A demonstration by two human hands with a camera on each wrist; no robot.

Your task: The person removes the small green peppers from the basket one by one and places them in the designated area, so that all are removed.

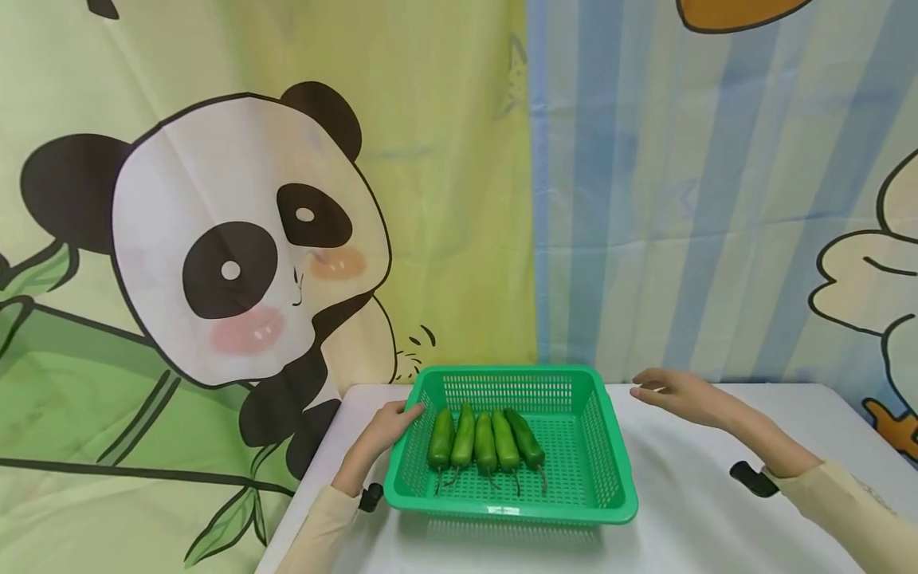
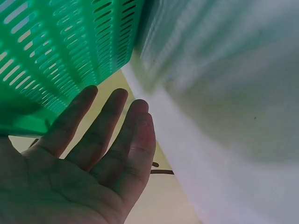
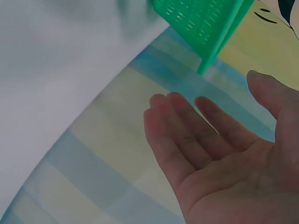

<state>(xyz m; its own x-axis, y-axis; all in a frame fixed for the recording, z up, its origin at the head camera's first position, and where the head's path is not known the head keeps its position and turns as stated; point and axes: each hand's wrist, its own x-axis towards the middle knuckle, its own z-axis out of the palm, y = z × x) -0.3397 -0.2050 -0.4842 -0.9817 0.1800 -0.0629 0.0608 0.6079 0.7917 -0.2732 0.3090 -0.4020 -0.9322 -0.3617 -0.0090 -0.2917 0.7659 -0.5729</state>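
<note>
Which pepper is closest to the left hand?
The leftmost pepper, at the end of the row beside the left hand. The other four all lie farther right, away from that hand.

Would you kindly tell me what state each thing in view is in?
Green basket: upright, open-topped, holding peppers.
Five green peppers: whole, stems on, lying side by side toward the basket's left.
Left hand: at the basket's left rim, fingers extended outside its wall.
Right hand: holding nothing, apart from the basket.
Printed backdrop: hanging, creased.
</note>
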